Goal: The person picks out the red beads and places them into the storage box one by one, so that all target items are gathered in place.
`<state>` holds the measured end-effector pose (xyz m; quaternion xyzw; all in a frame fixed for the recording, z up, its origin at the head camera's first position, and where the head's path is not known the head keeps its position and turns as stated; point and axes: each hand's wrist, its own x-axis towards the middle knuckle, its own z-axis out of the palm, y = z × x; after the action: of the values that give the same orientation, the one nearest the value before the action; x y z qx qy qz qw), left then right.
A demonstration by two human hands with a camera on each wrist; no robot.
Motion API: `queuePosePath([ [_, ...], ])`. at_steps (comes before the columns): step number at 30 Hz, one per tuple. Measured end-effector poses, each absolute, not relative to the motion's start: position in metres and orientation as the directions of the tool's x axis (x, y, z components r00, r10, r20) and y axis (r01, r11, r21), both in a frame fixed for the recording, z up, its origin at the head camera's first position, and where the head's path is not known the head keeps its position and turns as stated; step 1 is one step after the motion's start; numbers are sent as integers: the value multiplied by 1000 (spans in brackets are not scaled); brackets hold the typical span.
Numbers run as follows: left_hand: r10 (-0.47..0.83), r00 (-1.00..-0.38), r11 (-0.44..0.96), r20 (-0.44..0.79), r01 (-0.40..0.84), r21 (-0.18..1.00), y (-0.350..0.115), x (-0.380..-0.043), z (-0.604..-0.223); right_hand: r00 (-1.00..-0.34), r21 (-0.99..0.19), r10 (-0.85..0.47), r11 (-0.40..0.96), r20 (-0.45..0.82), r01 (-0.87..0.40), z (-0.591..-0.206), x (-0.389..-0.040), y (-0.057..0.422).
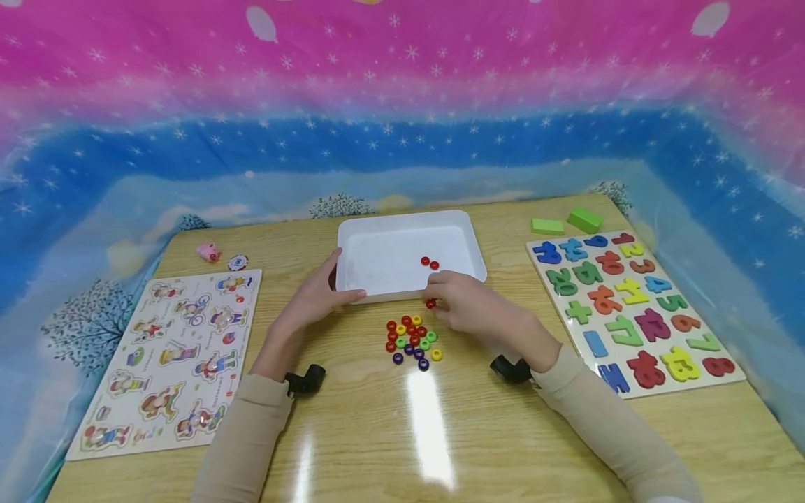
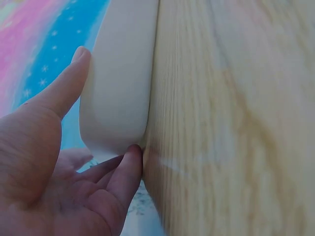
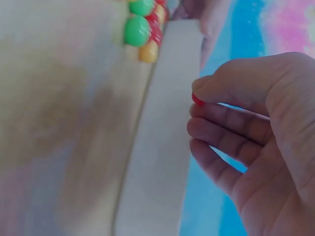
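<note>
Pinching a small, glossy red ring (image 1: 430, 304) between thumb and first finger, the right hand (image 1: 468, 302) comes in from the near right, right at the near wall of a shallow, white rectangular tray (image 1: 383, 258)! Its knuckles are up, and the remaining fingers bend loosely below the pinch in the right wrist view; whether they touch the rim, I cannot tell. Over on the other side, the left hand (image 1: 314, 290) has the tray's near left corner, thumb stretched along the rim, fingers bent in low against the corner, just above the pale wood-grain desk (image 1: 352, 433). Both forearms, in beige sleeves (image 1: 245, 440), angle inward from the near edge, a black wrist camera (image 1: 306, 379) on each. Inside the tray, two loose red rings (image 1: 425, 261) lie side by side, just beyond the right hand! Between the wrists, near the tray, sits a cluster of red, yellow, green and purple rings (image 1: 411, 331), flanked well out by a white figure-puzzle board (image 1: 189, 286) and a pale number-puzzle board (image 1: 619, 356).
</note>
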<state>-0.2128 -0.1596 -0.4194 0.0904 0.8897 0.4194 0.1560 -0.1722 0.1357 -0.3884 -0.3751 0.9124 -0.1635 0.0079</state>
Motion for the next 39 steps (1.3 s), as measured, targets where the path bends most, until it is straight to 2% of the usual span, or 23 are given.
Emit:
queuePosePath([
  [8, 274, -938, 628, -211, 8, 778, -160, -210, -419, -758, -337, -634, 687, 154, -644, -383, -192, 137],
  [16, 273, -939, 598, -210, -5, 801, -162, -210, -422, -820, -382, -568, 743, 72, -549, -391, -215, 136],
  [24, 274, -939, 595, -208, -5, 804, -162, -212, -423, -837, -461, -545, 732, 44, -501, -403, -236, 128],
  [32, 280, -935, 566, -218, -23, 824, -162, -211, -424, -847, -472, -531, 745, 8, -471, -413, -246, 122],
  [39, 332, -932, 522, -147, 52, 851, -163, -212, -424, -867, -468, -498, 764, 9, -443, -415, -249, 121],
])
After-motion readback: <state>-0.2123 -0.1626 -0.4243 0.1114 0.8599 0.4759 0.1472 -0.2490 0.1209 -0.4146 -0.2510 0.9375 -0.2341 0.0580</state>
